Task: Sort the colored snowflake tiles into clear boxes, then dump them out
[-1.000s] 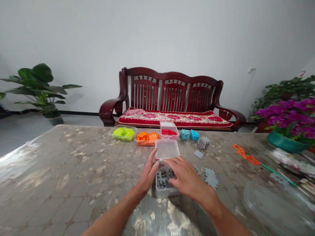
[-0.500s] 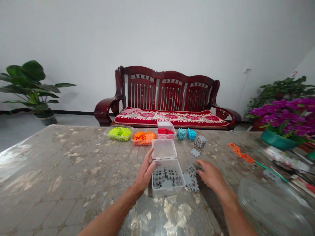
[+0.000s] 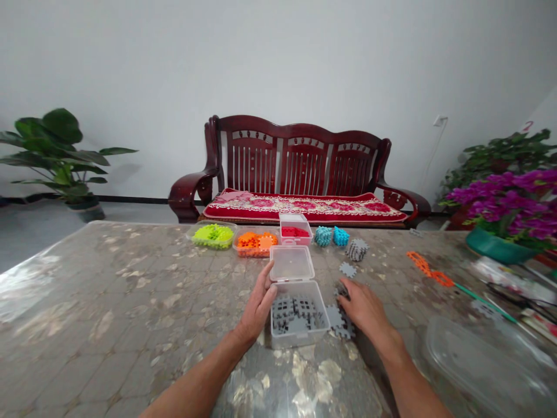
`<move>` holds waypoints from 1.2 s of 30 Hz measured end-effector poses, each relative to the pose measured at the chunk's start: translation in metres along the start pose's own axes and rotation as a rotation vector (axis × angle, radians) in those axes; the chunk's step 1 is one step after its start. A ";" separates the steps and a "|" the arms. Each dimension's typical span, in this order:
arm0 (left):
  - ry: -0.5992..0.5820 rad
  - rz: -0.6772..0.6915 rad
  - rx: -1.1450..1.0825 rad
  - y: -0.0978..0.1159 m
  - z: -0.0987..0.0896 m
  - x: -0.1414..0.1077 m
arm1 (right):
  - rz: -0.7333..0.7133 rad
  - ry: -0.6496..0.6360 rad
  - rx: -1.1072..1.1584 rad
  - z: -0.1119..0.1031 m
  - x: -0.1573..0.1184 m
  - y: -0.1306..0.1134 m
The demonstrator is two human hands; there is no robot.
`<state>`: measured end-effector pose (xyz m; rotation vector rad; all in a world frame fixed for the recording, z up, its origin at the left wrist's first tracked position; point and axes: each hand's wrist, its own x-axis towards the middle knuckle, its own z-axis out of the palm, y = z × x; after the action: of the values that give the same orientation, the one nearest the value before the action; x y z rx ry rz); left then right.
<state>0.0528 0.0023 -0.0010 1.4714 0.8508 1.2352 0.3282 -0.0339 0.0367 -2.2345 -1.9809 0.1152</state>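
A clear plastic box [image 3: 300, 339] stands on the table with its lid [image 3: 292, 262] folded back, holding several grey interlocking plastic pieces [image 3: 298, 316]. My left hand [image 3: 256, 307] grips the box's left side, thumb at the rim and a finger by the lid. Right of the box, my right hand [image 3: 368, 307] closes its fingertips on a grey interlocking piece [image 3: 342, 290], partly hidden by the fingers. More loose grey pieces [image 3: 337, 318] lie beneath it, against the box. Farther back are a single grey piece [image 3: 348, 269] and a grey stack [image 3: 357, 249].
Tubs of lime-green [image 3: 213, 236] and orange pieces [image 3: 255, 244] and a box of red pieces [image 3: 295, 232] line the back. Two blue stacks [image 3: 322, 236] stand beside them. At right are joined orange pieces [image 3: 429, 270], a clear lid [image 3: 483, 366] and a flower pot [image 3: 496, 247].
My right hand has moved slightly left and its fingers have closed on a grey piece from the loose ones beside the box. My left hand stays at the box.
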 end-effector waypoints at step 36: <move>0.015 0.022 -0.021 0.002 0.001 0.001 | -0.524 -0.116 0.396 -0.070 -0.022 -0.060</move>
<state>0.0542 0.0022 0.0011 1.4601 0.8313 1.2686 0.2781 -0.0528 0.1150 -1.4549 -2.2859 0.5267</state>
